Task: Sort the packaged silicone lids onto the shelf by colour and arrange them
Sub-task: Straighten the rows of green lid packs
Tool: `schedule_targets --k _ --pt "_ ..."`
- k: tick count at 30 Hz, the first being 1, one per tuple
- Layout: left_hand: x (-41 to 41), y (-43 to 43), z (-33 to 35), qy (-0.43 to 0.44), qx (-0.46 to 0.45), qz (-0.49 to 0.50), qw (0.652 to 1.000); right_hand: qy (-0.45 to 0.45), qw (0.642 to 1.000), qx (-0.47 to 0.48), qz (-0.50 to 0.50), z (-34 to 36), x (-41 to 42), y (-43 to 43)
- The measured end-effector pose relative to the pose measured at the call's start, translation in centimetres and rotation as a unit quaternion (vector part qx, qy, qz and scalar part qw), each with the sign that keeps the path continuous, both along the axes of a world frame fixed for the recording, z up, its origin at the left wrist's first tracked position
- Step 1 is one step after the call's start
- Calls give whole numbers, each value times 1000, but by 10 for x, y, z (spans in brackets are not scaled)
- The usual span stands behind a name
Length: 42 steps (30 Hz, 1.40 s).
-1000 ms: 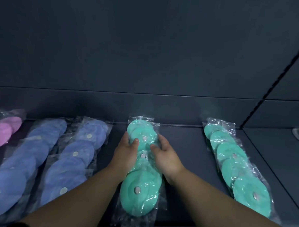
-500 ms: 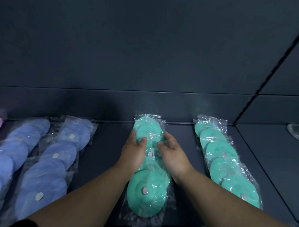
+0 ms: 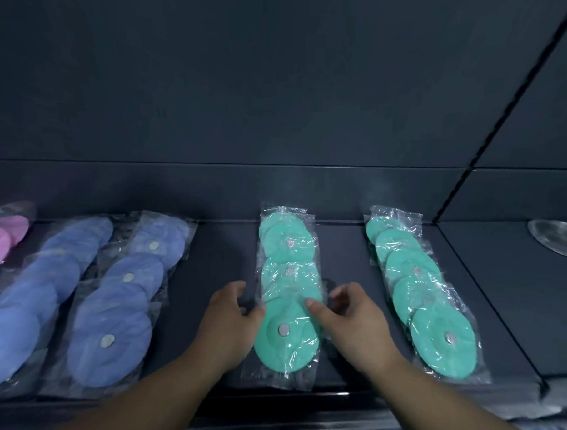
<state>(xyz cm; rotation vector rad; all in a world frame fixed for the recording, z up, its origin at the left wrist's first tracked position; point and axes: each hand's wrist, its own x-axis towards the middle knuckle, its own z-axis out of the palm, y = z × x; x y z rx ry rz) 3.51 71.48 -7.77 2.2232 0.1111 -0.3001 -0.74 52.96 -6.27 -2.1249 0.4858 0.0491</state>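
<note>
Half a second ago both hands were pressed together on the middle of the clear-wrapped pack of teal-green round silicone lids (image 3: 287, 293). They have since slid down to its near end and parted. The pack lies flat, lower centre of the frame, on the dark shelf (image 3: 218, 260), its far end at the back wall as before.

My left hand (image 3: 230, 323) sits by the left edge, fingers loosely curled and holding nothing, thumb tip at the wrapper. My right hand (image 3: 352, 322) lays its thumb on the pack. I cannot tell whether its curled fingers pinch the wrapper.

The second green lid pack (image 3: 415, 285), on the right, is unmoved.
</note>
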Motion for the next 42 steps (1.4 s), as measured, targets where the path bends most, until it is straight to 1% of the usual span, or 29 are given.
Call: schedule_targets --k 4,9,14,18,20,22,25,28,30,34,36,39,42 --pt "-15 3 5 16 16 -30 999 11 999 6 46 -2 -12 9" --pt "-19 4 11 -3 4 -38 999 -9 999 43 32 -6 -5 2" --pt "-27 0 0 17 4 -85 996 23 998 2 57 -14 -7 -7" --pt "-21 1 1 31 3 -79 996 15 998 0 68 -14 -2 -8" --pt "-12 2 1 22 9 -51 998 -1 998 22 53 -8 0 -9" --pt "0 0 3 8 -17 -16 1000 -20 999 37 30 -1 6 -11" --pt "16 -9 10 23 -87 12 996 -27 998 28 39 2 25 -10" --pt "19 -20 12 45 -158 20 986 -14 993 108 49 -2 43 -4" --pt "17 -23 8 46 -176 28 983 -13 987 152 41 -6 49 -1" --pt "16 -26 5 7 -182 63 981 -42 981 190 19 -16 55 -3" --pt "18 -28 3 -2 -167 66 984 -40 983 180 24 -19 58 -4" --pt "25 -30 2 -12 -115 67 991 -28 992 120 37 -21 64 -7" --pt "46 -31 0 -12 -80 86 993 -36 996 80 12 -18 74 -12"
